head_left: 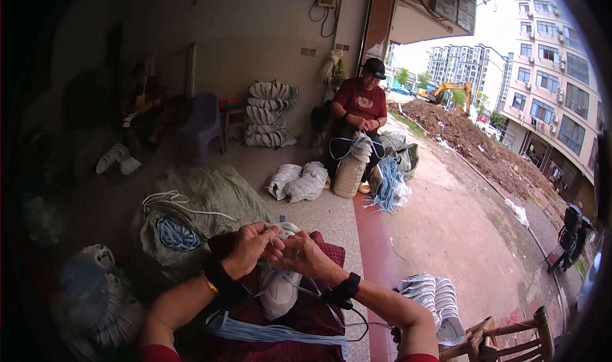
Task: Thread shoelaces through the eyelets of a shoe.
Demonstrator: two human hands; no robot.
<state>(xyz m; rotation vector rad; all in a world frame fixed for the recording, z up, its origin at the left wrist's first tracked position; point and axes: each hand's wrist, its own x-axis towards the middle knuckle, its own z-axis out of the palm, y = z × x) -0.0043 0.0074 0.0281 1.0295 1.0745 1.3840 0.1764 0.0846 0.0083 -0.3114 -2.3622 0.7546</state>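
Note:
On my lap, over a dark red checked cloth (331, 253), lies a white shoe upper (280, 296) with its toe toward me. Above it my left hand (252, 250) and my right hand (310, 258) meet, fingers pinched together on a thin pale lace. Strands of it run down on both sides of the shoe. Exactly how the fingers grip the lace is partly hidden. A bundle of light blue laces (274, 331) lies across the cloth nearer to me. Both wrists wear black bands.
Left stands a greenish sack (220, 193) with coiled blue laces (178, 234). Stacked white uppers lie at lower left (115, 304) and by a wooden chair (510, 340) at right. Ahead a seated co-worker (360, 107) handles uppers; another person (146, 101) sits at far left.

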